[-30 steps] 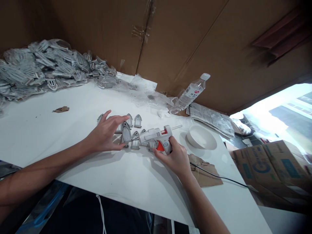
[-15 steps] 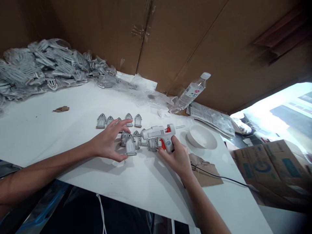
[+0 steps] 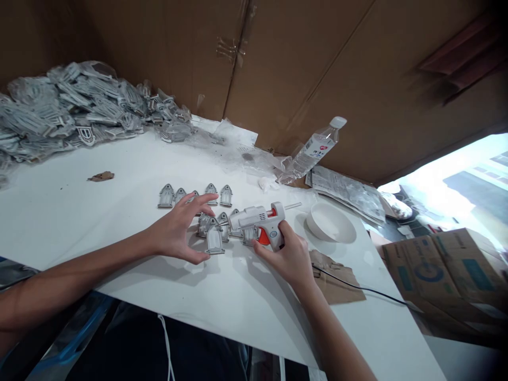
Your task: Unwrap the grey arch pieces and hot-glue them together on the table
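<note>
My right hand [image 3: 288,253] is wrapped round the grip of a white hot glue gun [image 3: 254,218] with a red trigger and a clear glue stick out of its back. The nozzle points left, at the upper part of a small grey arched piece [image 3: 215,242]. My left hand [image 3: 178,227] curves round that piece with fingers spread; the thumb tip is at its lower left corner, and I cannot tell whether it touches. More arched pieces [image 3: 165,196] lie in two rows, some partly hidden behind my left fingers and the glue gun.
A heap of plastic-wrapped grey pieces [image 3: 67,111] lies at the back left. A plastic bottle [image 3: 313,151] leans at the back, near a white bowl [image 3: 329,223]. Torn cardboard [image 3: 337,283] with a black cord [image 3: 369,290] over it lies right of my hand.
The glue gun's nozzle has shifted slightly left and down over the front arched piece. My right thumb has moved a little left by the trigger. My left hand has kept its pose.
</note>
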### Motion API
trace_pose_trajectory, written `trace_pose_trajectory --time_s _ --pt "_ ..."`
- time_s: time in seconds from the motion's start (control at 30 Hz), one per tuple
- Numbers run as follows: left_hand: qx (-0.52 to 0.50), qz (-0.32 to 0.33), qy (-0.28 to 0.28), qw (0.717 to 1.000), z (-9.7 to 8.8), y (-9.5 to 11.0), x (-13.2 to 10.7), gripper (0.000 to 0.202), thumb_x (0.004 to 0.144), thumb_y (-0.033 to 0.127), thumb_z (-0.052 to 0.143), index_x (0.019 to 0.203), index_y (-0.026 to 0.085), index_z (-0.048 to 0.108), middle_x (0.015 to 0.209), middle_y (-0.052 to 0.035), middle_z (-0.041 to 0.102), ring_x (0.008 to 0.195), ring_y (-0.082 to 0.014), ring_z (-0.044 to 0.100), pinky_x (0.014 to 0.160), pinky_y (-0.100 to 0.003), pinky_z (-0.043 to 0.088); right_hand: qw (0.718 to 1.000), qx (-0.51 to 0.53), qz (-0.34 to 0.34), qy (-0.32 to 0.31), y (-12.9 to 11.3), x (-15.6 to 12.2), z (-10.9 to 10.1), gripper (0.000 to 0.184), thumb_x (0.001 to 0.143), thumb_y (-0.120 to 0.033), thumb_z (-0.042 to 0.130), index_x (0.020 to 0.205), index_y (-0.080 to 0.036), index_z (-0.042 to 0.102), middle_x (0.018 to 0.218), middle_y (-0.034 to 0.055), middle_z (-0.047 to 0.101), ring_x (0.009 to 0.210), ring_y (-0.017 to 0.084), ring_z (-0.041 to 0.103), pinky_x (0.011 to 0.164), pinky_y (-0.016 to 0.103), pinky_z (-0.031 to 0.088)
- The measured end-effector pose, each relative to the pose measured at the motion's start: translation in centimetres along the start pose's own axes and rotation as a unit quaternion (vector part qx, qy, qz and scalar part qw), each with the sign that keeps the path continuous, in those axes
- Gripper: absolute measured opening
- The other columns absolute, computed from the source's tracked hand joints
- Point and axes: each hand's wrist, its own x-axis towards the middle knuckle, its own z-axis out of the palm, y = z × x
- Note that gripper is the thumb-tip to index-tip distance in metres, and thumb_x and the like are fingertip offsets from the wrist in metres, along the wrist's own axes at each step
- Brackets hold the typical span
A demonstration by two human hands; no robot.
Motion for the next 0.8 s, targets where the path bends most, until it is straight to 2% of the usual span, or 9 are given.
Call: trace_pose_trajectory --time_s 0.23,0.5,0.8 --pt "0.0 0.003 -0.007 1.0 0.04 0.0 -0.11 0.102 0.063 0.042 0.075 0.144 0.029 0.013 0.121 -0.0078 0.057 0.124 -0.0313 0.049 0.115 -0.059 0.008 0.999 -0.031 0.002 -0.011 -0.08 -0.02 0.06 0.04 0.07 -0.05 0.062 0.072 -0.023 0.032 0.055 -0.0053 0.039 0.047 0.011 0.035 0.048 0.024 0.026" --pt "0.0 0.006 -0.013 1.0 -0.04 0.07 -0.03 0.102 0.064 0.043 0.074 0.145 0.028 0.013 0.122 -0.0089 0.057 0.124 -0.0324 0.049 0.115 -0.061 0.008 0.999 -0.043 -0.004 -0.018 -0.02 -0.07 0.17 0.042 0.071 -0.05 0.062 0.072 -0.023 0.03 0.054 -0.0048 0.04 0.048 0.012 0.038 0.048 0.024 0.026" --pt "0.009 0.001 -0.02 1.0 0.14 -0.14 -0.07 0.101 0.064 0.045 0.074 0.144 0.027 0.015 0.123 -0.0093 0.057 0.123 -0.0321 0.05 0.115 -0.06 0.007 0.996 -0.084 -0.024 0.006 0.17 -0.29 0.55 0.04 0.07 -0.053 0.061 0.074 -0.023 0.036 0.052 -0.0057 0.038 0.045 0.011 0.035 0.046 0.023 0.025"
